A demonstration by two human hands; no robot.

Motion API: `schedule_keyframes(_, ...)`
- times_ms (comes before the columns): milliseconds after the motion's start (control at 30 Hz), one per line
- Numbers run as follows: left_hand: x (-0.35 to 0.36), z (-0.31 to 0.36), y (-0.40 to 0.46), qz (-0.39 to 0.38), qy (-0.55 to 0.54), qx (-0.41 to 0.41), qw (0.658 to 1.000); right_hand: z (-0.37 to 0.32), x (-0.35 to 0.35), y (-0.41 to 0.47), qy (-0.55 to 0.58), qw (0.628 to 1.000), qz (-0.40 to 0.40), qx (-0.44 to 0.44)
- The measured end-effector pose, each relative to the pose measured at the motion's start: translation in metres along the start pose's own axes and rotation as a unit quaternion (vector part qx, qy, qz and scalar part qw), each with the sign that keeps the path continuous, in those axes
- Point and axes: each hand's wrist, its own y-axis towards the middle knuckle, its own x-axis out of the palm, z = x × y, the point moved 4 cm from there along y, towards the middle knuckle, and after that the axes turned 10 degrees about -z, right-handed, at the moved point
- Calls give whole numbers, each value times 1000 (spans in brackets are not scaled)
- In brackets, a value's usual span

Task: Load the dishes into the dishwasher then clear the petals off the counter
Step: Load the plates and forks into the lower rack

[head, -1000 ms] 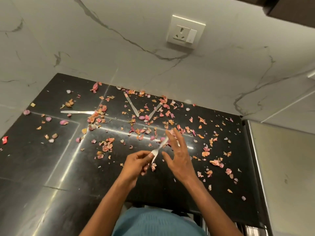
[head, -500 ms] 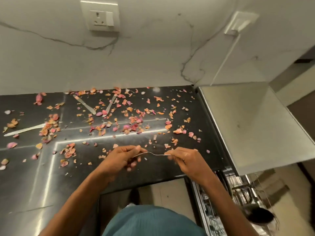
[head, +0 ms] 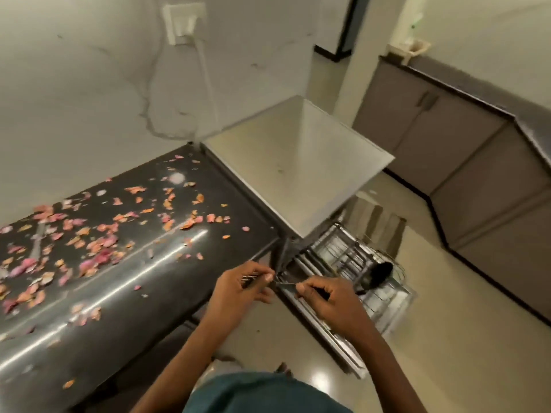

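Observation:
A thin metal fork [head: 283,282] is held level between both hands, just past the right edge of the black counter [head: 125,317]. My left hand [head: 241,293] pinches one end and my right hand [head: 328,302] pinches the other. Right behind them the wire rack [head: 346,257] of the dishwasher is pulled out, with a dark rounded item [head: 378,274] lying in it. Pink and orange petals [head: 101,242] are scattered over the counter. A blurred utensil [head: 38,239] lies among them at the far left.
The dishwasher's pale flat top [head: 298,174] adjoins the counter's right end. A marble wall with a socket [head: 185,22] and a cord rises behind. Grey cabinets [head: 477,162] line the far right, with glossy floor [head: 432,353] between.
The view has swung right, from the petal-strewn counter to the dishwasher. Both hands have carried the fork right, from over the counter to its right edge by the pulled-out rack.

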Motion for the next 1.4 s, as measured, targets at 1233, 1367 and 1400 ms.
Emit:
schedule_keyframes(1233,388,-12,184,-201,417,300,834,252,-284,-182,-257,935,206,129)
schedule_keyframes(1367,393,-18,189,-162,405,253,864,271,-311,-151,-285,939,166,92)
schedule_keyframes(1400,394,-23,193,-150,395,232,876,278,-319,-142,-284,943,156,78)
